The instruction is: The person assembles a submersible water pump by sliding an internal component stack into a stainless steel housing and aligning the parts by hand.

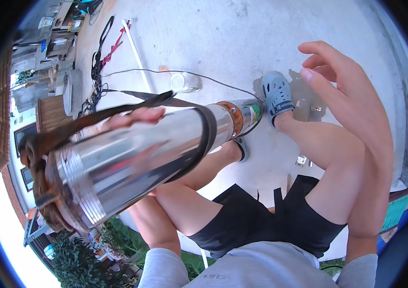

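Steel cylinder point(141, 153), strapped in a black band point(204, 139), lies tilted across your lap, its far end near your feet. Your left hand point(136, 116) clasps it from behind; your right hand point(343, 91) hovers open. Likely mid-handling: steady it with both hands.

A pale concrete floor point(223, 29) is seen, on which a white pipe point(136, 55), a clear jar point(184, 82), black cables point(97, 67) and red straps point(113, 45) are laid
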`<control>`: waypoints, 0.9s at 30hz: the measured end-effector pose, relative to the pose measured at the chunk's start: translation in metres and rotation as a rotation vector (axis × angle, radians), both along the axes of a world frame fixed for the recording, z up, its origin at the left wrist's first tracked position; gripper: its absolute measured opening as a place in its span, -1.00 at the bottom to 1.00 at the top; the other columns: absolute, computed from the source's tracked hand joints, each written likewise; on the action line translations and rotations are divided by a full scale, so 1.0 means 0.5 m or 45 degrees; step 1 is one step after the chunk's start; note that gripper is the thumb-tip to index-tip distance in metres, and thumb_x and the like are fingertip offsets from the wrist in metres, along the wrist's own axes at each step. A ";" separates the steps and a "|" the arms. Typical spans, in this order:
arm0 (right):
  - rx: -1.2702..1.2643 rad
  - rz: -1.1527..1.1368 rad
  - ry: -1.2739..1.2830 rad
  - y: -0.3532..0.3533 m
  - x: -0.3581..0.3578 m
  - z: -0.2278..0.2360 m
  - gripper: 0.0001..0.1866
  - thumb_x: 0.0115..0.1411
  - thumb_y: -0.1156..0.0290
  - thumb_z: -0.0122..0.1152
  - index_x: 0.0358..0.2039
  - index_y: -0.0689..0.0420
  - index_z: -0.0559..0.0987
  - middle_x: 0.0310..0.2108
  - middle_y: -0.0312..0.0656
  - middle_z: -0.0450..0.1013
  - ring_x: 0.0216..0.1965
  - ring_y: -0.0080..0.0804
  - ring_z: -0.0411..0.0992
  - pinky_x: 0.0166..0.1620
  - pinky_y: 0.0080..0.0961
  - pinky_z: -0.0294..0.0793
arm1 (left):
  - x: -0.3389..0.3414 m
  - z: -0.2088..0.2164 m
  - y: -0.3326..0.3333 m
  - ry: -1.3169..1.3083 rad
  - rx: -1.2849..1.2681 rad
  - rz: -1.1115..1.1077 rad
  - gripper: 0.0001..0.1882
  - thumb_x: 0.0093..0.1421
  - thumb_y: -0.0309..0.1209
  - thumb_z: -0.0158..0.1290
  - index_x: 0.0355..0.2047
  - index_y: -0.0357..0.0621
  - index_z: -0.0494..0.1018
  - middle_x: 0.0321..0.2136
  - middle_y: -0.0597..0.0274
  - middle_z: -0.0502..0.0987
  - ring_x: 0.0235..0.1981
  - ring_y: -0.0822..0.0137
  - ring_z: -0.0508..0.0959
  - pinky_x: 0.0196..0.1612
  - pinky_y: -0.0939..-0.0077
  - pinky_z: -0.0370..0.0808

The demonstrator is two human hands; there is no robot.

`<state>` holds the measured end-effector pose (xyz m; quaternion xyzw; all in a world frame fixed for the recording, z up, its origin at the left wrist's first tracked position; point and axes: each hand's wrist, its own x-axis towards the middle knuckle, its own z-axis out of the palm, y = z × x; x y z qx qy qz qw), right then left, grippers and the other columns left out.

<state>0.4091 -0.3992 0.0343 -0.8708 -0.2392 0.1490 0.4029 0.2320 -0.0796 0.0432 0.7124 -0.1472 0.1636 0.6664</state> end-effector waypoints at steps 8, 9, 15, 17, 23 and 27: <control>0.274 0.023 0.119 -0.021 0.046 -0.018 -0.60 0.29 0.25 0.20 0.05 0.22 0.50 -0.21 -0.09 0.55 -0.20 -0.36 0.52 -0.13 -0.43 0.52 | 0.084 0.046 -0.112 -0.041 0.012 -0.251 -0.04 -0.23 -0.27 0.51 0.19 -0.21 0.31 0.09 -0.22 0.39 0.18 -0.16 0.36 0.21 -0.10 0.32; 0.286 0.041 0.068 -0.022 0.046 -0.029 -0.60 0.29 0.25 0.20 0.05 0.22 0.50 -0.21 -0.09 0.55 -0.20 -0.36 0.52 -0.13 -0.43 0.52 | 0.063 0.055 -0.109 0.322 -0.024 -0.085 -0.08 -0.26 -0.36 0.52 0.15 -0.24 0.36 0.08 -0.06 0.44 0.14 0.03 0.40 0.18 0.11 0.35; 0.921 -0.049 0.238 0.008 -0.015 0.012 -0.60 0.35 0.27 0.18 0.07 0.27 0.50 -0.12 -0.11 0.55 -0.08 -0.43 0.51 0.03 -0.50 0.47 | 0.040 0.076 -0.113 0.657 -0.129 0.028 -0.09 -0.31 -0.47 0.49 0.13 -0.29 0.39 0.02 0.15 0.51 0.05 0.27 0.48 0.14 0.29 0.42; 1.007 0.011 0.184 0.014 -0.046 0.055 -0.62 0.36 0.27 0.15 0.07 0.26 0.50 -0.10 -0.09 0.55 -0.06 -0.43 0.51 0.04 -0.48 0.46 | 0.042 0.079 -0.128 0.558 -0.086 0.033 -0.05 -0.31 -0.44 0.50 0.16 -0.28 0.36 0.04 0.13 0.50 0.06 0.26 0.48 0.15 0.28 0.42; 0.887 0.135 -0.242 0.087 -0.158 0.259 -0.51 0.26 0.18 0.24 0.07 0.27 0.49 -0.09 -0.04 0.54 -0.05 -0.31 0.51 0.05 -0.40 0.47 | 0.013 0.051 -0.121 0.544 -0.120 -0.027 0.12 -0.33 -0.35 0.50 0.28 -0.21 0.18 0.15 0.15 0.41 0.20 0.26 0.38 0.31 0.29 0.24; 0.567 0.165 -0.748 0.174 -0.222 0.316 -0.32 0.07 0.04 0.36 0.05 0.30 0.49 -0.06 0.08 0.50 -0.06 -0.05 0.50 0.02 -0.25 0.47 | 0.001 0.056 -0.116 0.478 -0.187 -0.081 0.13 -0.32 -0.35 0.48 0.30 -0.21 0.16 0.15 0.17 0.41 0.20 0.26 0.38 0.31 0.31 0.24</control>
